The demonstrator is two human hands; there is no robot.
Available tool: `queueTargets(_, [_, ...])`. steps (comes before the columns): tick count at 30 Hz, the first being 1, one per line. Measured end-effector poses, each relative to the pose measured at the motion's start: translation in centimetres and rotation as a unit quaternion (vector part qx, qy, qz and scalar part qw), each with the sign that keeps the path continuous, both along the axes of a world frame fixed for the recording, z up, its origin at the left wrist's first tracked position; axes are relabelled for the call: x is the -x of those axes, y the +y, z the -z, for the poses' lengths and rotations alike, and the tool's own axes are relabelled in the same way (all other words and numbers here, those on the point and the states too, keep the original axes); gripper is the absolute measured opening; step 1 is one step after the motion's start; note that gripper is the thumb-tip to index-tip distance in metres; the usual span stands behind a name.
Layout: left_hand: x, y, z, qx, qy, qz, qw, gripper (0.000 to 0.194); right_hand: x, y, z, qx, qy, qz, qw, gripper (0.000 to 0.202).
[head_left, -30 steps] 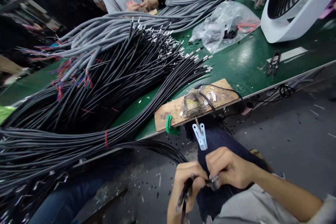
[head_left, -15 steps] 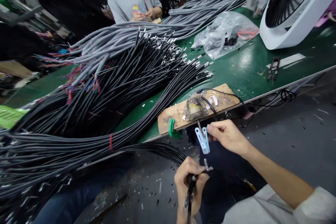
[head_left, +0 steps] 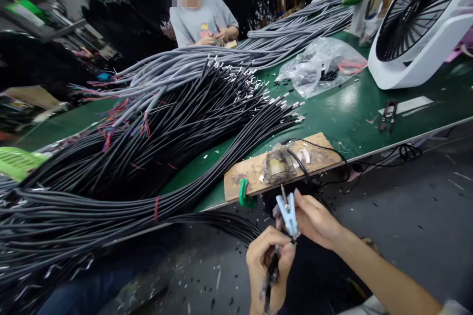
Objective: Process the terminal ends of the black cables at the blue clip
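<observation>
My left hand (head_left: pixel 269 263) is closed around a black cable (head_left: pixel 271 278) below the table edge, its tip near the jaw of a light blue clip (head_left: pixel 289 220). Against the clip's right side is my right hand (head_left: pixel 314 219), its thumb and fingers on both sides of the clip. A thin metal rod (head_left: pixel 283 191) reaches from a motor-like part wrapped in film (head_left: pixel 278 165) to the clip. That part sits on a wooden board (head_left: pixel 240 174), held at the table edge by a green clamp (head_left: pixel 244 193).
Black cables (head_left: pixel 177 142) and grey cables (head_left: pixel 207 61) cover the green table (head_left: pixel 343 118). A plastic bag (head_left: pixel 314 66), small snips (head_left: pixel 388 114) and a white fan (head_left: pixel 406 66) lie to the right. Across the table sits a person (head_left: pixel 201 17).
My right hand has moved down and now grips the clip. The cable tip in my left hand has come up to the clip. The view has shifted slightly, so the table appears lower.
</observation>
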State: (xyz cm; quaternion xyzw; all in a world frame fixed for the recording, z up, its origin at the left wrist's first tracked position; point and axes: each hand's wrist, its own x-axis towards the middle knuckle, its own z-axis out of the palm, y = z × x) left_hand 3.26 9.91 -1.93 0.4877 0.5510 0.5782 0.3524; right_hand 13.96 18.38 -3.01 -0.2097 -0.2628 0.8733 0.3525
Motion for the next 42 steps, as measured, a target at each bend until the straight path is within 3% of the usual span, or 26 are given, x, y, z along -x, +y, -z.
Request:
queueTargets(4, [0.4,-0.4,-0.4,-0.017,0.014,0.004,1.0,0.022,-2.4,-0.2,1.8,-0.011,-0.036,0.048,0.998,0.051])
queueTargets(7, [0.9,-0.8,-0.5,-0.013,0.023,0.045,0.999,0.02,-4.8,-1.0,1.6,-0.111,-0.152,0.108,0.976,0.033])
queueTargets(9, [1.0,-1.0,-0.6,0.017,0.034,0.087,0.995,0.017,-5.8,-1.9,0.5,-0.225,-0.232,0.14,0.936,0.023])
queueTargets(12, [0.9,-1.0,-0.4,0.081,0.048,0.116,0.989,0.009,-5.8,-3.4,-1.7,-0.414,-0.3,0.135,0.849,0.014])
queueTargets(14, [0.8,-1.2,-0.1,0.092,0.06,0.118,0.987,0.01,-5.0,-4.1,-2.6,-0.483,-0.308,0.124,0.81,0.011])
queueTargets(15, [0.8,-1.3,0.1,0.084,0.069,0.117,0.987,0.011,-4.5,-4.4,-2.7,-0.488,-0.306,0.133,0.807,0.007])
queueTargets(18, [0.9,-2.0,0.4,0.038,0.09,0.101,0.99,0.007,-3.2,-4.9,-2.0,-0.439,-0.29,0.199,0.826,0.015])
queueTargets(21, [0.8,-2.4,0.5,0.018,0.084,0.075,0.993,0.004,-2.4,-5.5,-0.7,-0.341,-0.236,0.23,0.88,0.017])
queueTargets(25, [0.1,-2.2,0.2,0.025,0.076,0.045,0.996,0.009,-1.5,-6.3,0.0,-0.074,-0.079,0.175,0.979,0.019])
queueTargets(27, [-0.2,-2.0,0.0,0.027,0.078,0.043,0.996,0.011,-1.3,-6.5,0.0,0.048,-0.022,0.136,0.989,0.02])
queueTargets(29, [-0.4,-1.9,-0.3,0.034,0.09,0.038,0.995,0.016,-1.2,-6.4,-0.1,0.105,0.003,0.119,0.987,0.021])
queueTargets(33, [-0.3,-1.9,-0.7,0.04,0.126,0.06,0.989,0.028,-1.7,-5.9,0.0,0.072,-0.003,0.104,0.992,0.022])
queueTargets(37, [0.3,-1.9,-1.1,0.057,0.119,0.117,0.984,0.04,-2.3,-5.4,0.8,-0.062,-0.067,0.062,0.994,0.024])
queueTargets(42, [0.9,-1.9,-1.4,0.126,0.092,0.135,0.978,0.05,-2.9,-4.5,0.7,-0.204,-0.097,0.063,0.972,0.026])
